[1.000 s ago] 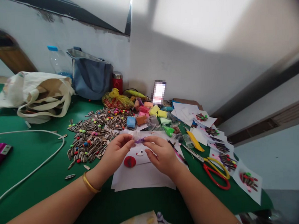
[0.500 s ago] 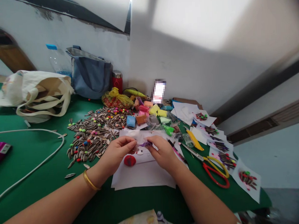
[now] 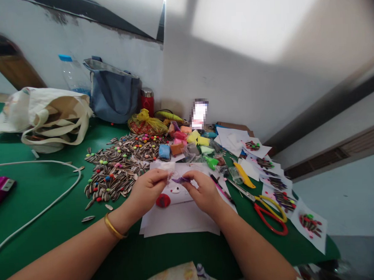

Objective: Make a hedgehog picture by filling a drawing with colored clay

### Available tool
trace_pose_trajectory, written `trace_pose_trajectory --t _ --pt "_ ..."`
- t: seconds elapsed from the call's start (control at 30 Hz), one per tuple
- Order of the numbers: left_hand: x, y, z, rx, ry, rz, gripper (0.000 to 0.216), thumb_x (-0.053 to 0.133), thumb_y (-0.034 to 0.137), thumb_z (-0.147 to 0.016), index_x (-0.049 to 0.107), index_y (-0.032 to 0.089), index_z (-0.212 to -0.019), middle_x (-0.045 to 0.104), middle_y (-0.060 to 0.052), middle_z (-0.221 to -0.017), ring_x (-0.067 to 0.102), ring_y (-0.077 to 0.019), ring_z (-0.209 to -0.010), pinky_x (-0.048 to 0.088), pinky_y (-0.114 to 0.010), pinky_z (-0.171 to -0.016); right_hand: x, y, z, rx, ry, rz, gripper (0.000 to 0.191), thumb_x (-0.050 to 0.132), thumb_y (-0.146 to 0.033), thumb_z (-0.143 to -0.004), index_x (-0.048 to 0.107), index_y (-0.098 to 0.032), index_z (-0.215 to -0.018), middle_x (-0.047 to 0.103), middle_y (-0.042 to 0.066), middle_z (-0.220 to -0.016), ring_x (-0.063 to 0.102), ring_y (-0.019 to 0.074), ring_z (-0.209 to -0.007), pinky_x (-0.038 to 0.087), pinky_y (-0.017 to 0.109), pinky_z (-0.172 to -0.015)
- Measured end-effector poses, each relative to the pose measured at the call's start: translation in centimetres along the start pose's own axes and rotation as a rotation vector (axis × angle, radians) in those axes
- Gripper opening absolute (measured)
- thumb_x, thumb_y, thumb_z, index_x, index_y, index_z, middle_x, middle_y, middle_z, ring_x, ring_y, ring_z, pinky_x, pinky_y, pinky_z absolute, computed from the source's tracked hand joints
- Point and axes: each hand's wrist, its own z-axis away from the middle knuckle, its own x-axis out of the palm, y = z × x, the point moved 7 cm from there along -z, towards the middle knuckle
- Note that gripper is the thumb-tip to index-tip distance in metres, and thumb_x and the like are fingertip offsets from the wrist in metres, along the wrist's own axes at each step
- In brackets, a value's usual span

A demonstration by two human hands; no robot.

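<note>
Head view, hands point(image 3: 146, 193) point(image 3: 204, 192) facing inward, right pinching purple piece point(image 3: 178, 180)

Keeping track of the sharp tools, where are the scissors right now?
In the head view, the scissors lie on the green table to the right of the right hand, beside the yellow-handled tool.

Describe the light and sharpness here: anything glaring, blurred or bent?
All in the head view: bright light patches the wall above a shadow; the phone is pixelated; the brown object far left leans, perhaps lens-stretched; the purple bit in the right hand looks soft.
</note>
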Motion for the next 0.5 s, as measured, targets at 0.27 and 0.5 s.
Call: trace_pose_trajectory --t 0.27,0.5 --pt "2.3 -1.5 0.9 -0.268 -0.272 0.265 0.031 0.071 0.041 -0.077 0.077 0.02 -0.099 0.075 -0.005 -0.086 0.068 -0.0211 -0.075 0.056 -0.031 -0.066 0.0 -0.8 -0.2 -0.08 -0.057 0.067 0.02 0.049 -0.028 -0.099 0.067 -0.021 -0.097 0.07 0.007 -0.087 0.064 0.021 -0.083 0.049 0.034 -0.077" --pt "2.6 -2.1 1.2 -0.376 -0.255 0.445 0.039 0.076 0.043 -0.075 0.076 0.017 -0.104 0.074 -0.006 -0.088 0.065 -0.0179 -0.073 0.053 -0.029 -0.065 0.8 -1.5 -0.2 -0.142 -0.139 0.163 0.032 0.062 -0.042 -0.093 0.063 -0.017 -0.112 0.068 0.012 -0.101 0.061 0.0262 -0.095 0.049 0.038 -0.083"
